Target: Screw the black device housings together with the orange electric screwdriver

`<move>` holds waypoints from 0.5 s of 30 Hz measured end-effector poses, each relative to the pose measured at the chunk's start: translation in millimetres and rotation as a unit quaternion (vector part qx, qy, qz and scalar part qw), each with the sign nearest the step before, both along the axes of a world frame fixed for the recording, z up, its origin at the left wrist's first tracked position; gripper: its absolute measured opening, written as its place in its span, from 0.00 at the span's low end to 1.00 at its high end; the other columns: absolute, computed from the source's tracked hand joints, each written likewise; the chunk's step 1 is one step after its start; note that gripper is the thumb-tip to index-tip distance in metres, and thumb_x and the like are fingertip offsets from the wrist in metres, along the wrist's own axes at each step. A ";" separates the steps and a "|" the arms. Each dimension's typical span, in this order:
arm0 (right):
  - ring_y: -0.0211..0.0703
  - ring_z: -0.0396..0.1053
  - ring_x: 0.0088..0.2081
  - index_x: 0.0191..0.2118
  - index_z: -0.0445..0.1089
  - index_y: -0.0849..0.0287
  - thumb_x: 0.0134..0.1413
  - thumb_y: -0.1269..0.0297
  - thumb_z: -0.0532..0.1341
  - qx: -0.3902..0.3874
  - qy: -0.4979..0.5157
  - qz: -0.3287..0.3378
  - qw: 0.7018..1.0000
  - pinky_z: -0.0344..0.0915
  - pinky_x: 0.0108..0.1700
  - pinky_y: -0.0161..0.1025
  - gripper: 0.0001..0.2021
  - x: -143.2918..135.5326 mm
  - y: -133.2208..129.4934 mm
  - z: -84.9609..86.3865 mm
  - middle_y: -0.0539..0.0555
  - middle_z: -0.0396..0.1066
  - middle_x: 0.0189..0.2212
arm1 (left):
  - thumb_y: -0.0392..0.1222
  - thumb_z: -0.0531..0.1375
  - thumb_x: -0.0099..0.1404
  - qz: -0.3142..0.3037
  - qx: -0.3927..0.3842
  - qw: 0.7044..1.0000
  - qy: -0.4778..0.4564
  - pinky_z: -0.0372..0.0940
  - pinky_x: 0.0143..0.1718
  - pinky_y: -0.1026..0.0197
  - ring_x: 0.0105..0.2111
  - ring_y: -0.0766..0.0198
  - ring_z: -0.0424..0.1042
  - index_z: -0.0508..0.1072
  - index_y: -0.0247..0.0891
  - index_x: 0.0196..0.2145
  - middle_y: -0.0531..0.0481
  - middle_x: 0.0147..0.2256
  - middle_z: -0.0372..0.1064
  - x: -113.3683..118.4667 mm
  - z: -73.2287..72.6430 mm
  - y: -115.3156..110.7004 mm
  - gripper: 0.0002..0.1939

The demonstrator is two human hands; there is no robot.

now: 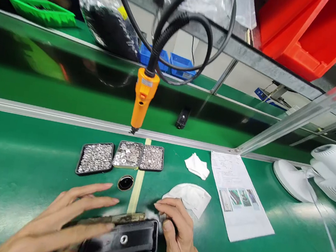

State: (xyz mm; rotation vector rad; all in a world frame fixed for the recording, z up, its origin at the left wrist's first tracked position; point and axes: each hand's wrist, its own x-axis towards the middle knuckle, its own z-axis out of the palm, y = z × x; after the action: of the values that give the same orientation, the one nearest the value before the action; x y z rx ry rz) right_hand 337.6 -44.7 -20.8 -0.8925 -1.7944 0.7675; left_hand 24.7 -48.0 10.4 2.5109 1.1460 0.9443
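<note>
Left hand (62, 219) spread over black housing (120, 241), fingers wide apart, right hand (177, 234) beside it, fingers curled, grip unclear, green counter (170, 250)

No text could be read. At four o'clock from the view's centre, the sheet (240, 199) bore lines of print (227, 167) too small and blurred to make out. At ten o'clock, the orange driver (142, 100) carried a pale label (147, 82), equally illegible.
</note>
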 end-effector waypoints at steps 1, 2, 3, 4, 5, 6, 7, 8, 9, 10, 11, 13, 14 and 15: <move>0.46 0.71 0.51 0.59 0.70 0.53 0.72 0.64 0.51 0.001 -0.003 -0.003 1.000 0.70 0.52 0.45 0.17 0.2 0.4 -0.6 0.59 0.71 0.50 | 0.50 0.53 0.73 0.038 -0.013 0.999 -0.020 0.66 0.57 0.45 0.63 0.47 0.62 0.76 0.58 0.53 0.51 0.58 0.70 -10.1 0.5 8.5 0.16; 0.45 0.71 0.50 0.59 0.70 0.53 0.72 0.65 0.50 0.003 -0.006 -0.004 1.000 0.70 0.51 0.44 0.17 0.3 1.2 -1.3 0.59 0.71 0.50 | 0.47 0.56 0.72 0.080 -0.025 0.996 -0.027 0.66 0.57 0.49 0.60 0.51 0.64 0.77 0.56 0.50 0.51 0.55 0.72 -20.8 1.4 19.3 0.13; 0.45 0.71 0.50 0.59 0.70 0.53 0.72 0.65 0.50 0.008 -0.007 -0.005 1.000 0.70 0.50 0.44 0.17 0.3 2.2 -2.0 0.59 0.71 0.50 | 0.48 0.59 0.70 0.119 -0.021 0.992 -0.030 0.65 0.56 0.51 0.56 0.52 0.67 0.78 0.53 0.47 0.51 0.51 0.74 -31.2 2.3 31.8 0.10; 0.45 0.71 0.49 0.59 0.70 0.53 0.72 0.66 0.50 0.012 -0.009 -0.004 1.000 0.71 0.50 0.43 0.17 0.1 3.3 -2.8 0.59 0.71 0.49 | 0.51 0.60 0.70 0.161 -0.022 0.987 -0.006 0.64 0.55 0.50 0.54 0.52 0.68 0.78 0.50 0.45 0.51 0.49 0.75 -40.6 2.9 45.1 0.11; 0.45 0.71 0.49 0.59 0.70 0.53 0.72 0.67 0.50 0.018 -0.010 -0.003 1.000 0.71 0.50 0.43 0.17 -0.2 4.4 -3.6 0.58 0.71 0.49 | 0.54 0.58 0.70 0.188 -0.022 0.982 0.025 0.63 0.53 0.50 0.51 0.51 0.68 0.78 0.47 0.44 0.50 0.46 0.76 -48.1 2.7 58.6 0.14; 0.45 0.71 0.49 0.59 0.70 0.53 0.72 0.67 0.50 0.021 -0.011 0.000 1.000 0.71 0.49 0.44 0.17 -0.5 5.3 -4.5 0.59 0.71 0.48 | 0.56 0.56 0.71 0.202 -0.023 0.978 0.055 0.63 0.51 0.50 0.49 0.50 0.68 0.78 0.45 0.43 0.49 0.44 0.76 -53.2 1.5 71.3 0.16; 0.45 0.71 0.48 0.59 0.70 0.53 0.72 0.67 0.50 0.022 -0.010 0.001 1.000 0.71 0.49 0.44 0.17 -0.8 5.9 -5.5 0.59 0.71 0.48 | 0.57 0.56 0.71 0.210 -0.033 0.974 0.084 0.62 0.50 0.49 0.48 0.50 0.67 0.78 0.44 0.44 0.48 0.44 0.76 -55.7 -0.7 82.7 0.18; 0.45 0.71 0.48 0.59 0.70 0.53 0.72 0.68 0.50 0.023 -0.008 0.000 1.000 0.71 0.48 0.44 0.17 -0.9 6.1 -6.7 0.58 0.71 0.47 | 0.57 0.56 0.71 0.210 -0.040 0.972 0.099 0.61 0.49 0.49 0.47 0.49 0.66 0.78 0.43 0.45 0.47 0.43 0.76 -55.8 -3.6 92.3 0.18; 0.45 0.71 0.47 0.58 0.70 0.53 0.72 0.68 0.50 0.024 -0.005 -0.003 1.000 0.70 0.48 0.44 0.17 -0.8 6.1 -8.0 0.58 0.71 0.46 | 0.56 0.57 0.71 0.208 -0.047 0.971 0.108 0.61 0.49 0.50 0.46 0.49 0.66 0.78 0.42 0.45 0.47 0.42 0.76 -54.0 -7.0 99.8 0.18; 0.44 0.71 0.46 0.58 0.70 0.53 0.72 0.68 0.49 0.025 0.000 -0.008 1.000 0.70 0.47 0.44 0.17 -0.6 5.8 -9.2 0.58 0.71 0.45 | 0.55 0.56 0.71 0.206 -0.054 0.971 0.112 0.60 0.48 0.50 0.45 0.50 0.65 0.78 0.42 0.44 0.47 0.41 0.75 -51.2 -10.3 105.2 0.17; 0.43 0.71 0.44 0.58 0.70 0.52 0.72 0.68 0.49 0.027 0.005 -0.017 0.999 0.70 0.46 0.43 0.17 -0.1 5.7 -10.2 0.57 0.71 0.44 | 0.54 0.55 0.72 0.203 -0.058 0.971 0.111 0.60 0.47 0.50 0.44 0.50 0.65 0.78 0.42 0.42 0.47 0.40 0.75 -48.1 -13.4 109.0 0.16; 0.42 0.71 0.41 0.56 0.72 0.52 0.72 0.67 0.49 0.026 0.014 -0.034 0.999 0.70 0.44 0.42 0.17 1.0 6.7 -9.8 0.56 0.71 0.42 | 0.51 0.53 0.73 0.200 -0.066 0.971 0.109 0.59 0.45 0.51 0.41 0.52 0.64 0.78 0.41 0.38 0.47 0.37 0.73 -43.1 -17.4 112.5 0.17; 0.41 0.71 0.40 0.54 0.73 0.52 0.73 0.67 0.50 0.020 0.018 -0.043 0.999 0.69 0.44 0.41 0.16 1.2 8.7 -7.7 0.55 0.71 0.41 | 0.51 0.52 0.74 0.199 -0.071 0.972 0.107 0.59 0.44 0.52 0.40 0.53 0.64 0.78 0.41 0.37 0.47 0.37 0.73 -41.8 -18.3 113.1 0.18; 0.41 0.71 0.40 0.53 0.74 0.52 0.73 0.66 0.50 0.008 0.021 -0.051 0.998 0.69 0.43 0.41 0.16 0.9 12.1 -3.8 0.55 0.72 0.40 | 0.50 0.52 0.74 0.199 -0.074 0.972 0.104 0.59 0.44 0.52 0.40 0.53 0.64 0.78 0.41 0.36 0.47 0.36 0.73 -41.2 -18.4 113.3 0.18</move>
State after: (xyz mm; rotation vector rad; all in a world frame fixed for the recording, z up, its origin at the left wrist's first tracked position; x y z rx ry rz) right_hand 338.5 -32.7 -24.6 -0.9434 -1.7021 0.6997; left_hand -16.5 65.3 -8.1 2.3468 1.7626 0.6534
